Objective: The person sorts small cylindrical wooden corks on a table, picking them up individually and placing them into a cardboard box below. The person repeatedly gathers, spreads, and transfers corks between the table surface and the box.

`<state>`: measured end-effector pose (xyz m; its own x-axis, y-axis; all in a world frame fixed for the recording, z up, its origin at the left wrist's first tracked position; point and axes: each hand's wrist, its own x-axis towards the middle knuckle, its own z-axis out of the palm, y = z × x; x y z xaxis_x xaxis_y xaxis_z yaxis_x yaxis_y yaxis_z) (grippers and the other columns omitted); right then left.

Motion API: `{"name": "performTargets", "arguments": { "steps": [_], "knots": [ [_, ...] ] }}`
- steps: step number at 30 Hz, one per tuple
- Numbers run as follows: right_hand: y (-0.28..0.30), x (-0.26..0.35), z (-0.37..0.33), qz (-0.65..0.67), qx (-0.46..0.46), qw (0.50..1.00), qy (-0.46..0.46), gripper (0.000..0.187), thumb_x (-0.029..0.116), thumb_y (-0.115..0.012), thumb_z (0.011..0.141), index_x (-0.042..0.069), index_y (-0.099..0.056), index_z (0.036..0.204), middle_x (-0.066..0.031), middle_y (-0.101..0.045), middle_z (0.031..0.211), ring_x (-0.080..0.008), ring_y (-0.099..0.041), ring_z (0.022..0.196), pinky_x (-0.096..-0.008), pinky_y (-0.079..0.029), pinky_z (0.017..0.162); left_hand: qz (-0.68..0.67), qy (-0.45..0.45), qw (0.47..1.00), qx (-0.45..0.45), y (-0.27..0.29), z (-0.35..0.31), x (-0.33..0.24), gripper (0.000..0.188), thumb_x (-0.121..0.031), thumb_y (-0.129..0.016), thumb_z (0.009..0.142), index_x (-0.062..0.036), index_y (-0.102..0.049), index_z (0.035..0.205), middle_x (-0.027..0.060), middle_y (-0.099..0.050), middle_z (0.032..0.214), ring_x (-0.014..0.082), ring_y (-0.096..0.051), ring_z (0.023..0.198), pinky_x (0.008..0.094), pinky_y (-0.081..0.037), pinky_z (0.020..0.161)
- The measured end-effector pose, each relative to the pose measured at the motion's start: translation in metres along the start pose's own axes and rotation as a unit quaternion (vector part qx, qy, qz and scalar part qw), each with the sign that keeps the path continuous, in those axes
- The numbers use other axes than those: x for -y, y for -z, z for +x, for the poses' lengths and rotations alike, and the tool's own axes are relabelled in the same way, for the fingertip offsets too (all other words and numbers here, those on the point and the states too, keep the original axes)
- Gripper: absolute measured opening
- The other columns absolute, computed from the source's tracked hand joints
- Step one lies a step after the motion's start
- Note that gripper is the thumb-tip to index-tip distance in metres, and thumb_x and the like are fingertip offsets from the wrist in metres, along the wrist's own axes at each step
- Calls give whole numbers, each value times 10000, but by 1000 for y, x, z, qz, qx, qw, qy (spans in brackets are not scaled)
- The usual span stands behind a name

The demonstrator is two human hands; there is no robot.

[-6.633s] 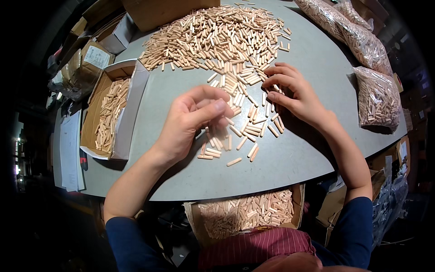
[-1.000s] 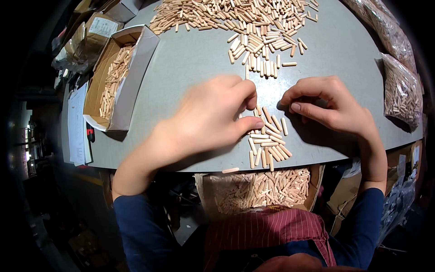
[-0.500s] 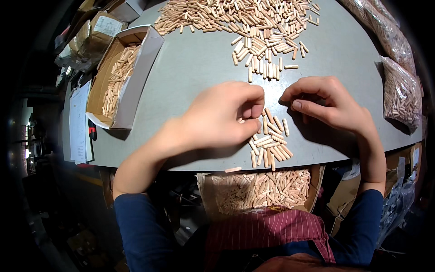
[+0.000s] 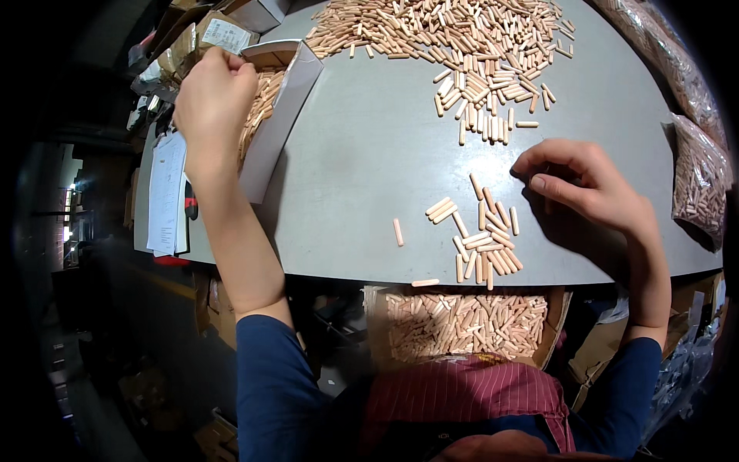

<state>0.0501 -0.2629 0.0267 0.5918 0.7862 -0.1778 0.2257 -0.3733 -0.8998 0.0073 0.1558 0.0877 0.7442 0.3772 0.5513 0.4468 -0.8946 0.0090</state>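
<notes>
My left hand [image 4: 215, 104] is raised over the long cardboard box [image 4: 295, 88] at the far left, which holds wooden dowel pins [image 4: 264, 104]. Its fingers are curled in, and whatever they may hold is hidden. My right hand [image 4: 581, 185] hovers low over the grey table, just right of a small loose group of dowels [image 4: 493, 242]. Its fingers are bent and the thumb stands apart from them, with nothing visible between. One pinkish dowel [image 4: 398, 232] lies apart to the left, and another pale dowel [image 4: 425, 282] rests by the near edge.
A big heap of dowels [image 4: 446, 31] covers the far side of the table [image 4: 346, 169]. Below the near edge stands an open carton of dowels [image 4: 469, 327]. Clear bags of dowels [image 4: 700, 173] lie along the right, papers [image 4: 165, 192] at the left edge.
My left hand has moved from the small dowel group leftward to above the cardboard box. The right hand stays beside the group. The view has shifted a little.
</notes>
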Motion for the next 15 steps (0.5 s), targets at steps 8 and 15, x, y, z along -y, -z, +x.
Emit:
{"name": "performTargets", "arguments": {
  "steps": [8,15],
  "knots": [
    [-4,-4,3,-20,-17,999,23,195,73,-652,1004,-17,-708,1169,-72,-709,1026,-123,-662,814,-279,-540,694,-202,-305,753,547,26,-40,-44,379,-338,-829,868,-52,-656,1046,106,-735,808,198,-722,764,343,-542,692],
    [-23,-19,19,-169,-65,958,220,217,92,-652,955,23,-723,1148,-141,-690,974,-294,-681,872,-380,-534,763,-255,-425,598,630,22,-79,-93,321,-255,-822,879,-66,-624,1048,61,-735,741,235,-734,693,337,-529,624]
  ]
}}
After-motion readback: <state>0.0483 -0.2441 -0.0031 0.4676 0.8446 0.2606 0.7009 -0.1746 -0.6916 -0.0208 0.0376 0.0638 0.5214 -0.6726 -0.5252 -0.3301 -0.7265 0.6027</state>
